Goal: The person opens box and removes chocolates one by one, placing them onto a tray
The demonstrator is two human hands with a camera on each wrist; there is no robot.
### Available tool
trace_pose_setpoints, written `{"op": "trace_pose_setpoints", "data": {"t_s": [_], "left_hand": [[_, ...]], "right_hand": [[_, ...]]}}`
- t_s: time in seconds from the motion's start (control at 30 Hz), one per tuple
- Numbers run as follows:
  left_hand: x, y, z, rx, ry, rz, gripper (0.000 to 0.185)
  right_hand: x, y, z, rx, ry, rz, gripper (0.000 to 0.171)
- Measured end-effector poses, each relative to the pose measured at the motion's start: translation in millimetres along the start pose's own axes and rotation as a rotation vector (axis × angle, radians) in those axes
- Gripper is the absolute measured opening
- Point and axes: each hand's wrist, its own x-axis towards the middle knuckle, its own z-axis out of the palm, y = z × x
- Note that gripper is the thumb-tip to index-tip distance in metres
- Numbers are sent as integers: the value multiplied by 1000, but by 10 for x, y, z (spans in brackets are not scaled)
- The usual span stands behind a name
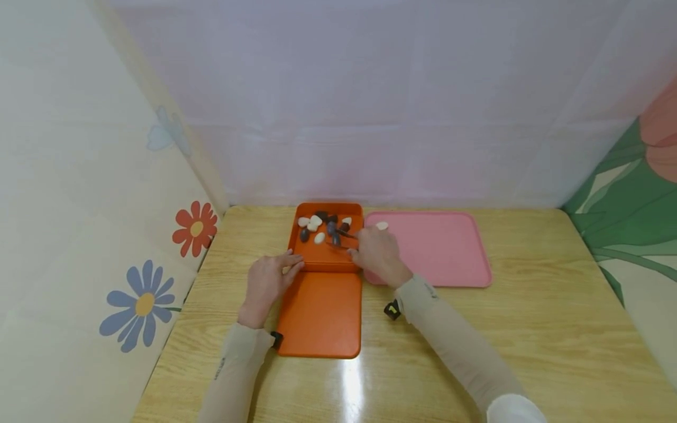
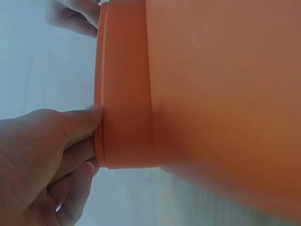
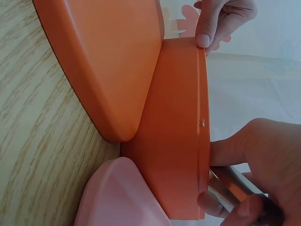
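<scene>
An orange box (image 1: 338, 267) holds several white pebbles (image 1: 319, 238) and dark pebbles (image 1: 304, 235). At its near left corner my left hand (image 1: 264, 285) pinches the rim, thumb and fingertips showing there in the left wrist view. My right hand (image 1: 382, 255) grips metal tongs (image 3: 230, 183) over the box's right side. The tongs' two tips stand apart around a dark pebble (image 1: 336, 239) in the head view; whether they squeeze it I cannot tell. A white pebble (image 1: 382, 225) lies on the pink tray (image 1: 444, 252), just beyond my right hand.
A flat orange lid (image 1: 319, 317) lies against the box's near wall. The pink tray stands close along the box's right side. All rest on a wooden table (image 1: 550, 329), with a pale cloth backdrop (image 1: 391, 117) behind and flower-patterned sheets at the sides.
</scene>
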Motion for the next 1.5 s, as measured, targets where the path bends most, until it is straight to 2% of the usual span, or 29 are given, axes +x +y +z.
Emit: {"op": "trace_pose_setpoints", "data": {"t_s": [0.3,0.6,0.87,1.17,1.5], "left_hand": [[1,21,-8,12,17,9,21],[2,17,-7,-12,20,11,21],[5,10,-2,-14,18,11,22],[-2,-18,13,-21,18,15,22],[-3,-17,-17,-42,-13,6,23]], "right_hand": [[8,-37,-7,-23,-3,2,47],[54,-100,-47,-115,-25,22,41],[65,-105,-20,-98,-27,16,39],[40,-120,-30,-132,-27,5,37],[-15,-168,-49,-188,-27,9,37]]}}
